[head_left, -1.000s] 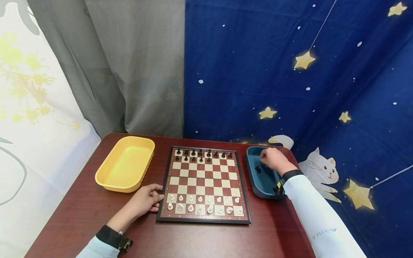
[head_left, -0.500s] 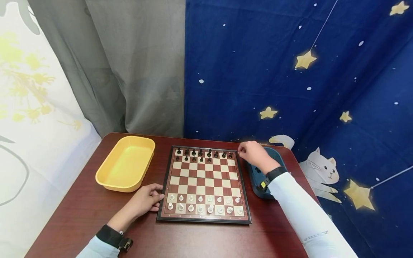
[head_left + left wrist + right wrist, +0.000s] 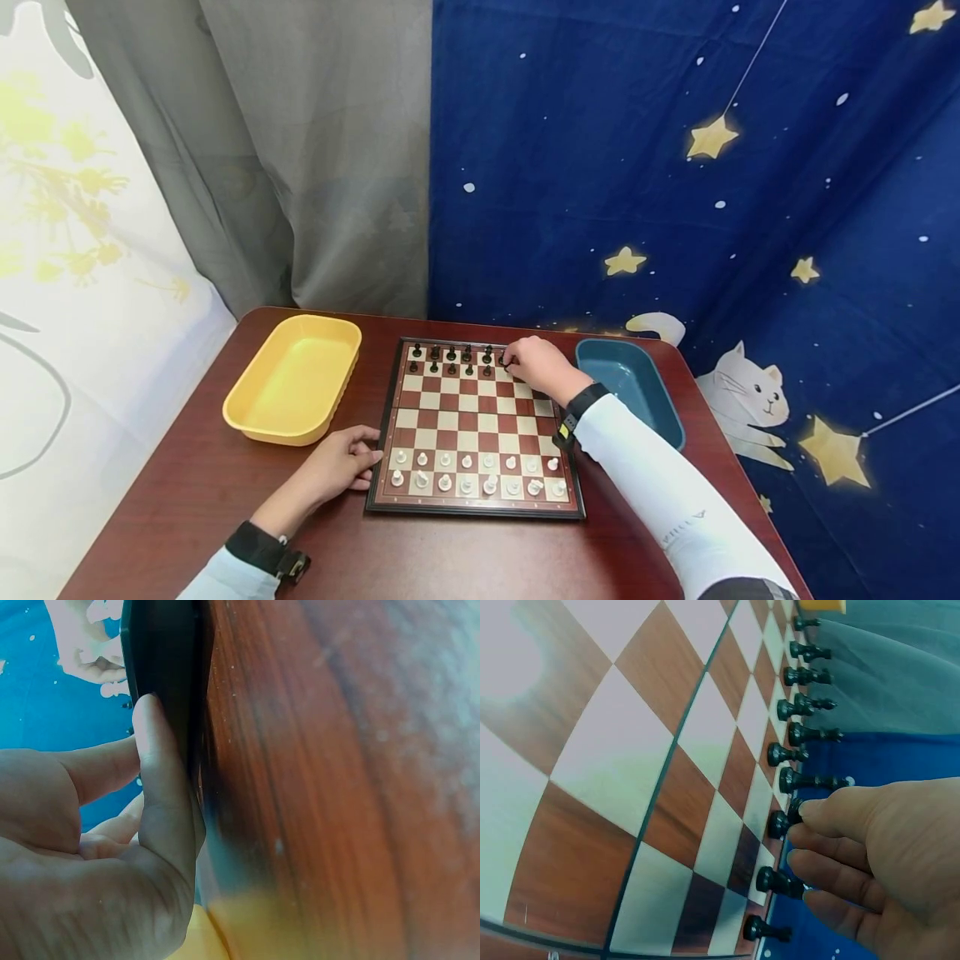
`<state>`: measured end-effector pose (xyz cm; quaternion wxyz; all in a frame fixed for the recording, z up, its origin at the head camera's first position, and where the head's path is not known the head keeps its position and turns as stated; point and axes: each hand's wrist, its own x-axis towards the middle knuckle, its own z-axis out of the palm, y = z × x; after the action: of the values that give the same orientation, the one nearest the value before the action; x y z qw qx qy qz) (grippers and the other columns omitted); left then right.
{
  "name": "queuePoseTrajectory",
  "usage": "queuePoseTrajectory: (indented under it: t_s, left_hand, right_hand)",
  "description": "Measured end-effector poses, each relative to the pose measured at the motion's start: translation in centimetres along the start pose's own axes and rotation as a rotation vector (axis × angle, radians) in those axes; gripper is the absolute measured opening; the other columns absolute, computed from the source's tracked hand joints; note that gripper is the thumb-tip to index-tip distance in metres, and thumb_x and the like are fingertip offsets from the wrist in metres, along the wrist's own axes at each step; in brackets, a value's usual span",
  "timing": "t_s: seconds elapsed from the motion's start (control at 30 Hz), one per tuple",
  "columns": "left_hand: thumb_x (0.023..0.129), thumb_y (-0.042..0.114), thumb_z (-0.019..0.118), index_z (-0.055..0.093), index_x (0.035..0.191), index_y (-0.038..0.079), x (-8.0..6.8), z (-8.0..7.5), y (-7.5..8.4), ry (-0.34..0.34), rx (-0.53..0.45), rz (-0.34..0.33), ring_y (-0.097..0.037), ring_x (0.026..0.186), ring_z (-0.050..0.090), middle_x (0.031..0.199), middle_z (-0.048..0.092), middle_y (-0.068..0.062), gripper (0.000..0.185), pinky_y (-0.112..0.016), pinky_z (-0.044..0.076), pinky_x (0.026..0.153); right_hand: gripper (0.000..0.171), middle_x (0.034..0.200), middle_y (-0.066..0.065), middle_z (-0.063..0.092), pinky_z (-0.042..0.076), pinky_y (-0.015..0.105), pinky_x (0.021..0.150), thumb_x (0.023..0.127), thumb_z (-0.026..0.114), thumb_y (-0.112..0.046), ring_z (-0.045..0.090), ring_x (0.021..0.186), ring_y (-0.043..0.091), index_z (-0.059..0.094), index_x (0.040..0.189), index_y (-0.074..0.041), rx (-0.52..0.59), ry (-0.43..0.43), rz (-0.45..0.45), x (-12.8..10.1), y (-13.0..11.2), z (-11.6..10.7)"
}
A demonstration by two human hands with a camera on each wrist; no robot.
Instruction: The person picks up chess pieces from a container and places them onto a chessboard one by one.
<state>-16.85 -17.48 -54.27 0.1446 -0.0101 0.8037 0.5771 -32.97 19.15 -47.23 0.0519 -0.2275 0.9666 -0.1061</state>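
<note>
On the table lies a chessboard [image 3: 476, 511] with brown and cream squares and a black rim. My right hand [image 3: 540, 365] is over its far right part. In the right wrist view, thumb and fingers pinch a black pawn [image 3: 778, 824] by its top, its base close over a square; the fingers partly cover it. Black pieces [image 3: 808, 780] stand in the far row behind it, with more black pawns [image 3: 784, 754] farther along. My left hand [image 3: 339, 462] rests against the board's left edge, fingers relaxed, a straight finger [image 3: 154, 742] touching the dark side.
White pieces [image 3: 445, 482] stand in two rows on the near side. To the left is a yellow tray [image 3: 251, 425]. A blue tray [image 3: 667, 400] stands right of the board, partly hidden by my right sleeve. Curtains [image 3: 570, 167] hang behind the table.
My right hand has come out of the blue tray and moved left over the board's far right part, bringing a black pawn. My left hand has stayed at the board's edge.
</note>
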Motion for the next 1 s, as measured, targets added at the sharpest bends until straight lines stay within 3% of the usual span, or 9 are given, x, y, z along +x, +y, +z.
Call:
queuePoseTrajectory:
  t_s: [0.4,0.8,1.0]
  left_hand:
    - [0.106,-0.001,0.070,0.063,0.140,-0.008,0.0,0.0,0.0,-0.004,-0.002,0.006,-0.019,0.065,0.068,0.087,0.066,-0.011,0.035,-0.037,0.067,0.060]
    - [0.106,0.000,0.071,0.064,0.139,-0.007,-0.1,0.0,0.0,0.000,0.008,0.002,-0.019,0.066,0.068,0.086,0.067,-0.010,0.034,-0.038,0.067,0.060]
    - [0.106,0.000,0.071,0.064,0.139,-0.007,0.0,-0.1,-0.1,0.000,0.011,0.003,-0.019,0.066,0.068,0.085,0.067,-0.009,0.034,-0.037,0.067,0.060]
  right_hand:
    - [0.011,0.116,0.008,0.080,0.064,0.040,0.083,0.105,0.076,-0.010,0.074,0.094,0.023,0.084,0.113,-0.010,-0.016,-0.013,-0.002,0.5,-0.4,1.0]
    - [0.016,0.120,0.007,0.080,0.064,0.043,0.089,0.105,0.077,-0.010,0.076,0.104,0.025,0.084,0.119,-0.012,-0.003,-0.022,0.012,0.5,-0.5,1.3]
    - [0.022,0.116,0.008,0.080,0.063,0.040,0.083,0.104,0.078,-0.013,0.074,0.095,0.021,0.081,0.126,-0.009,0.009,0.011,-0.001,-0.4,0.0,0.3]
